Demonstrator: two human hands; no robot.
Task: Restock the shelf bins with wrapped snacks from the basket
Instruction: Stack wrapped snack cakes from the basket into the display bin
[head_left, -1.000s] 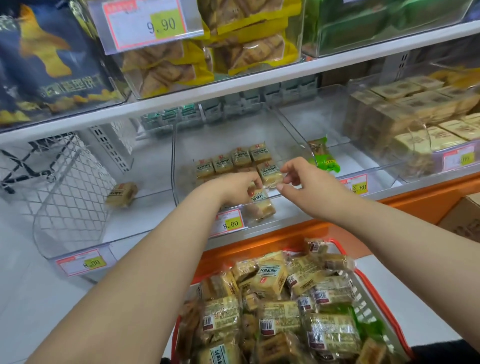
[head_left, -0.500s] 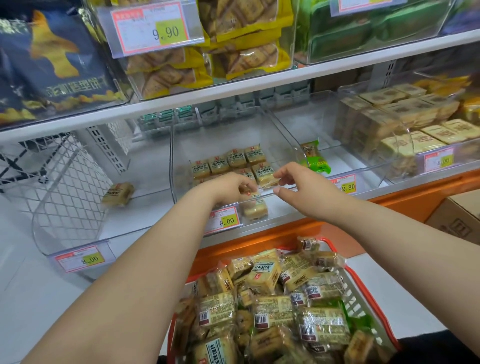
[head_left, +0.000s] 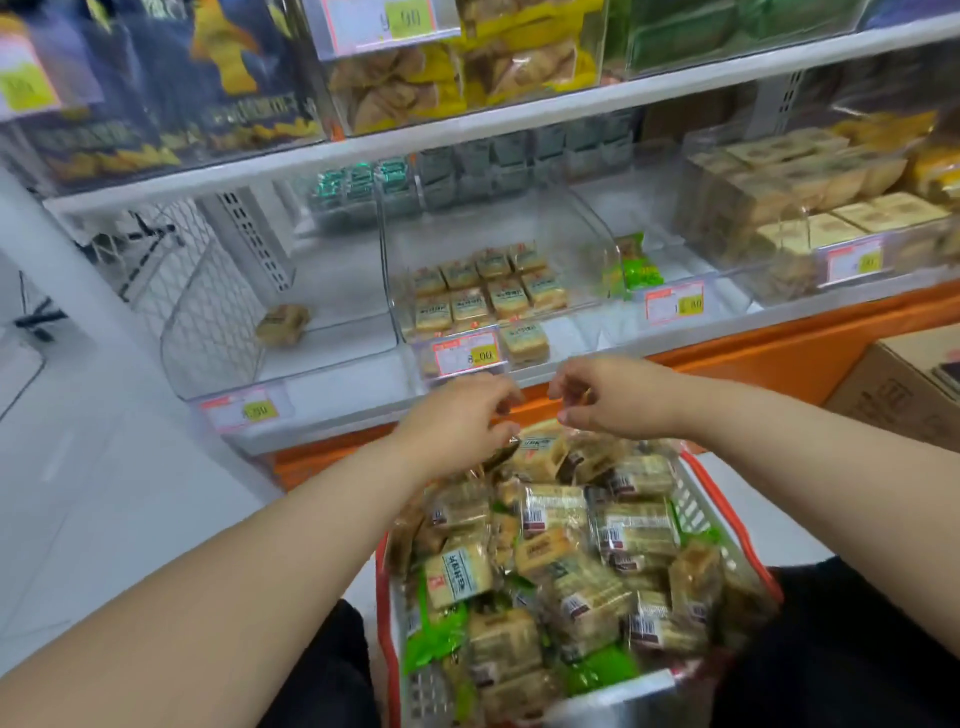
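Both hands have withdrawn from the centre-frame bin (head_left: 405, 291), its tan snacks (head_left: 485, 293) left in rows, and left hand (head_left: 457, 415) and right hand (head_left: 613, 397) hover empty, fingers loosely curled, over the basket (head_left: 698, 501) at lower centre for another pick.

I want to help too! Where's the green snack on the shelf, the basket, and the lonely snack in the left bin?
Green snack (head_left: 638, 270): head view, its wrapper front.
Basket (head_left: 724, 501): head view, right rim.
Lone snack (head_left: 284, 323): head view, its middle.
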